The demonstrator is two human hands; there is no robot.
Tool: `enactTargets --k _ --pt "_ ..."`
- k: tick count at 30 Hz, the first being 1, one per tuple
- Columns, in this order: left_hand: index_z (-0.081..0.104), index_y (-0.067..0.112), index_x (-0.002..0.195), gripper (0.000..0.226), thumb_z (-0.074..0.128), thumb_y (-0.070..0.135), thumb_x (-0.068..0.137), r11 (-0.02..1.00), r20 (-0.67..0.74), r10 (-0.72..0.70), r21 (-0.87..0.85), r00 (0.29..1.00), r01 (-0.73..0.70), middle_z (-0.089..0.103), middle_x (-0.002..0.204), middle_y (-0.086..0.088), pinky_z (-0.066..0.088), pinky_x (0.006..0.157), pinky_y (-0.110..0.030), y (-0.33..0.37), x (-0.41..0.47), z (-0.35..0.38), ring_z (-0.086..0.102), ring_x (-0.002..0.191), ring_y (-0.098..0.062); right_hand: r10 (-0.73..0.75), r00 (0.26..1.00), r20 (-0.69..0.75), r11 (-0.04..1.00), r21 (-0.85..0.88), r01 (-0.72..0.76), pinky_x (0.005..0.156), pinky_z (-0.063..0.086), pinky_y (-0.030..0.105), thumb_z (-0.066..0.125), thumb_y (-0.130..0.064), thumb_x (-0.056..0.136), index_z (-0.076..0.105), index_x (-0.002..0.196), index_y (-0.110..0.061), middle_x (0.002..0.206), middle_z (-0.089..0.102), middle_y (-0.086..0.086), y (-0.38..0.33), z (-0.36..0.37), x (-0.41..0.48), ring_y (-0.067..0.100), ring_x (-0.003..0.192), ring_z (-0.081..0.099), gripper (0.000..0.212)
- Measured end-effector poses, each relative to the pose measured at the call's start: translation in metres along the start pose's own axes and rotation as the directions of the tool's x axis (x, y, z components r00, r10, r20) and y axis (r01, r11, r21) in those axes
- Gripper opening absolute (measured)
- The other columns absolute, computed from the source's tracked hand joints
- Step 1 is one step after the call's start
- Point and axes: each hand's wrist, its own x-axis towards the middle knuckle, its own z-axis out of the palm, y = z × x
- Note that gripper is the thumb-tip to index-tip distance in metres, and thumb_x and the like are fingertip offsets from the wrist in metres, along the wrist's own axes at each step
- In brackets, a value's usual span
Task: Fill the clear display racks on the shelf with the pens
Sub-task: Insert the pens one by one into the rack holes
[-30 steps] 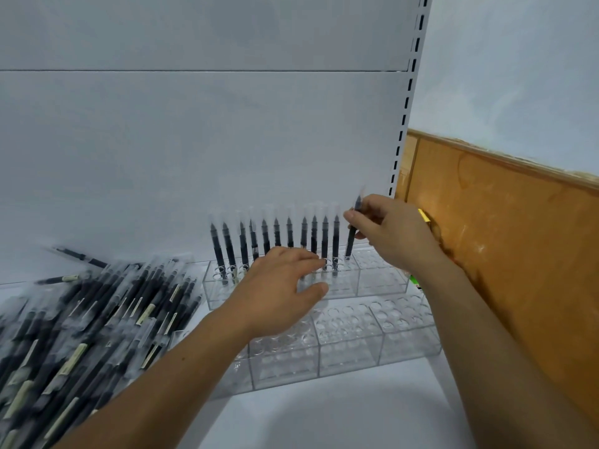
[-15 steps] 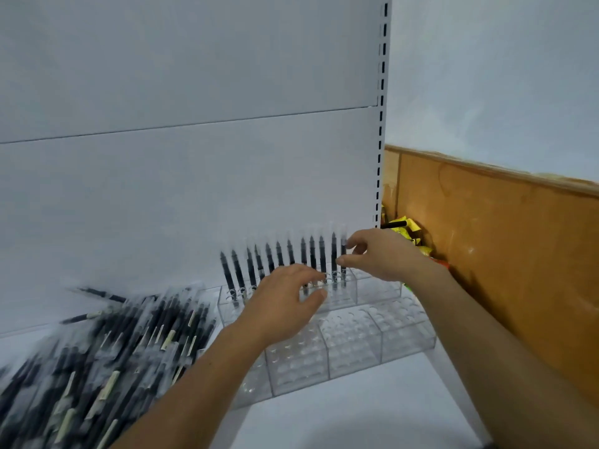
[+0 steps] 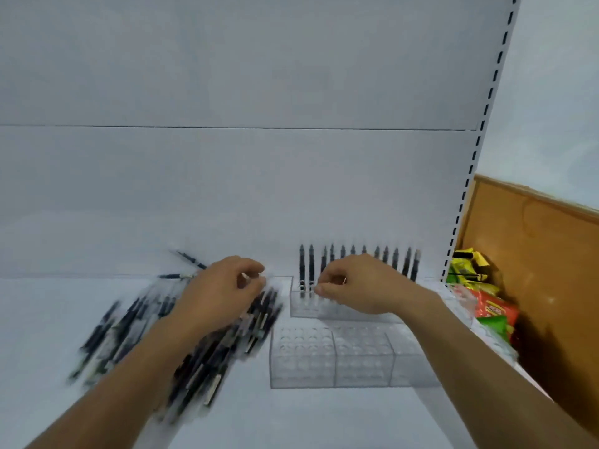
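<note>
My left hand [image 3: 223,286] hovers left of centre over the loose heap of black pens in clear sleeves [image 3: 181,338], fingers curled with the thumb and forefinger drawn close; blur keeps me from telling whether they pinch a pen. The heap spreads across the white shelf [image 3: 48,319] toward the lower left of the frame. My right hand [image 3: 353,286] sits at centre over the back clear plastic display rack [image 3: 303,306], fingers curled inward with the tips together, nothing clearly between them. That back rack holds a single row of upright black pens [image 3: 356,260] along its far edge, standing against the white back panel [image 3: 227,189]; its nearer holes look unfilled. The front clear plastic display rack [image 3: 334,358], lower in the frame and touching the back one, has three compartments of round holes, all without pens. At the right edge, bright green and red packets [image 3: 486,306] lie against a brown wooden board [image 3: 534,270].
</note>
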Motion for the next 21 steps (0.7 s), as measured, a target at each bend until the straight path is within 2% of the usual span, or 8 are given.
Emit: enactTargets --k 2,5,11,14,16,18,21 --pt "0.060 0.043 0.096 0.006 0.060 0.042 0.090 0.997 -0.025 -0.054 0.052 0.998 0.056 0.057 0.086 0.024 0.041 0.068 -0.020 -0.018 -0.011 -0.013 0.057 0.081 0.002 -0.042 0.997 0.063 0.999 0.007 0.042 0.075 0.046 0.025 0.051 -0.051 0.096 0.066 0.109 -0.030 0.090 0.059 -0.020 -0.020 0.012 0.014 0.004 0.085 0.057 0.029" --pt "0.059 0.041 0.087 0.005 0.062 0.045 0.087 0.988 0.024 -0.101 0.118 0.995 0.098 0.061 0.080 0.020 0.043 0.064 -0.020 -0.029 -0.024 -0.025 0.057 0.075 -0.001 -0.062 0.991 0.120 0.997 -0.044 0.068 0.084 0.050 0.033 0.051 -0.047 0.097 0.067 0.111 -0.028 0.099 0.064 -0.010 -0.044 0.025 0.034 0.012 0.092 0.060 0.029" --pt "0.059 0.034 0.077 0.025 0.063 0.058 0.079 0.951 0.149 -0.148 0.294 0.978 0.099 0.062 0.077 0.016 0.045 0.065 -0.025 -0.021 -0.037 -0.019 0.057 0.075 -0.001 0.000 0.978 0.210 0.994 -0.104 0.022 0.077 0.057 0.033 0.055 -0.040 0.096 0.068 0.101 -0.018 0.083 0.075 -0.002 -0.060 0.049 0.062 0.011 0.074 0.071 0.027" --pt "0.060 0.032 0.078 0.030 0.061 0.063 0.076 0.920 0.193 -0.177 0.382 0.965 0.092 0.062 0.077 0.015 0.040 0.061 -0.025 -0.017 -0.041 -0.011 0.057 0.076 -0.005 0.001 0.970 0.245 0.991 -0.130 0.032 0.065 0.057 0.026 0.055 -0.037 0.095 0.067 0.100 -0.016 0.084 0.074 0.000 -0.062 0.055 0.066 0.010 0.068 0.071 0.025" --pt "0.059 0.031 0.081 0.034 0.059 0.064 0.076 0.903 0.205 -0.192 0.420 0.960 0.091 0.061 0.080 0.014 0.038 0.061 -0.026 -0.015 -0.043 -0.007 0.057 0.079 -0.010 -0.001 0.964 0.264 0.986 -0.158 0.045 0.057 0.052 0.022 0.055 -0.036 0.095 0.067 0.101 -0.013 0.091 0.073 0.003 -0.066 0.058 0.066 0.012 0.065 0.067 0.027" --pt "0.058 0.030 0.083 0.036 0.058 0.065 0.077 0.890 0.191 -0.193 0.447 0.962 0.090 0.062 0.084 0.012 0.038 0.061 -0.027 -0.014 -0.043 -0.003 0.056 0.080 -0.013 -0.011 0.966 0.260 0.980 -0.188 0.062 0.057 0.047 0.022 0.055 -0.034 0.095 0.069 0.101 -0.012 0.095 0.073 0.004 -0.069 0.061 0.065 0.014 0.072 0.065 0.027" --pt "0.057 0.027 0.084 0.036 0.056 0.063 0.079 0.871 0.166 -0.183 0.485 0.969 0.081 0.058 0.080 0.010 0.031 0.053 -0.026 -0.014 -0.042 0.001 0.054 0.076 -0.013 -0.011 0.962 0.274 0.995 -0.097 0.039 0.067 0.052 0.026 0.057 -0.028 0.094 0.067 0.099 -0.016 0.093 0.072 0.002 -0.068 0.063 0.064 0.015 0.080 0.069 0.016"
